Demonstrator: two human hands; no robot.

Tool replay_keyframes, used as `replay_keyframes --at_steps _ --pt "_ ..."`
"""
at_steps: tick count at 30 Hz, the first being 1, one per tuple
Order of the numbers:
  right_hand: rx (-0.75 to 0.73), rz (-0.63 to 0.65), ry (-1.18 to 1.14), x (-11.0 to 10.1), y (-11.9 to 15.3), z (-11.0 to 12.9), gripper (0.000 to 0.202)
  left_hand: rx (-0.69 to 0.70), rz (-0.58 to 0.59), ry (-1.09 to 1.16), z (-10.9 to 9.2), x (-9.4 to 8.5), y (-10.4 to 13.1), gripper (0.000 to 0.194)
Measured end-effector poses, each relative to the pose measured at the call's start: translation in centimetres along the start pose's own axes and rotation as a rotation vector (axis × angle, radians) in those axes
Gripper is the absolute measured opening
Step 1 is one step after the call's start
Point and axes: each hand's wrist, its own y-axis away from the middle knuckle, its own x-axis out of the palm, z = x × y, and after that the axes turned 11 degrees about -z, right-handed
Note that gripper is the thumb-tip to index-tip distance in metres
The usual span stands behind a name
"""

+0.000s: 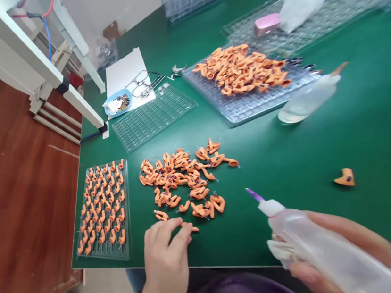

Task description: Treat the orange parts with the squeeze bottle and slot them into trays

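My left hand [167,252] is low over the table, its fingertips closed on a small curved orange piece [194,229] that they partly hide. Just beyond lies a loose heap of the same orange pieces [177,170], many with thin metal pins sticking out. In my right hand [357,245] is a translucent squeeze bottle [321,245] with a white cap and a thin purple nozzle. The nozzle points up and left, apart from the pieces. Some crumpled white material [281,251] is tucked under the bottle by my right fingers.
At left, a clear tray [127,212] holds orange pieces in rows. Behind are a second clear tray [156,113], a blue dish [127,108] of small parts and a stacked tray [236,117] heaped with pieces. Another bottle [304,102] and one orange piece [347,177] lie right.
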Motion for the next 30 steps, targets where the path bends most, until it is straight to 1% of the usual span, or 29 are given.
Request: replay_keyframes --at_steps 2,4,6,9,11,15,20,23,25,30 --pt "-0.002 0.057 -0.032 0.6 -0.2 1.3 0.055 0.046 0.065 -0.101 0.6 0.4 -0.2 0.025" --pt "0.06 0.01 -0.05 1.6 -0.4 3.2 0.056 0.066 0.104 -0.153 0.6 0.8 -0.5 0.024" --pt "0.104 0.008 -0.081 2.5 -0.6 5.0 0.055 0.064 0.132 -0.16 0.4 1.0 -0.8 0.02" --pt "0.147 0.029 -0.146 3.3 -1.0 6.8 0.047 0.055 0.143 -0.126 0.1 1.0 -1.0 0.011" --pt "0.165 0.05 -0.175 3.4 -1.2 7.4 0.044 0.067 0.111 -0.103 -0.2 0.9 -0.7 0.012" --pt "0.172 0.093 -0.195 3.5 -1.0 7.8 0.042 0.094 0.026 -0.073 -0.6 0.8 0.7 0.019" --pt "0.113 0.122 -0.163 3.6 -0.8 7.5 0.039 0.061 0.031 -0.031 -0.6 1.3 2.1 0.021" --pt "0.044 0.177 -0.117 3.6 -1.0 7.3 0.03 0.05 0.023 -0.024 -0.5 1.5 2.4 0.021" --pt "0.023 0.218 -0.102 3.6 -1.2 7.2 0.025 0.047 0.022 -0.021 -0.5 1.6 2.4 0.021" --pt "0.028 0.248 -0.083 3.5 -1.4 7.3 0.027 0.045 0.031 -0.013 -0.6 1.5 2.4 0.02"
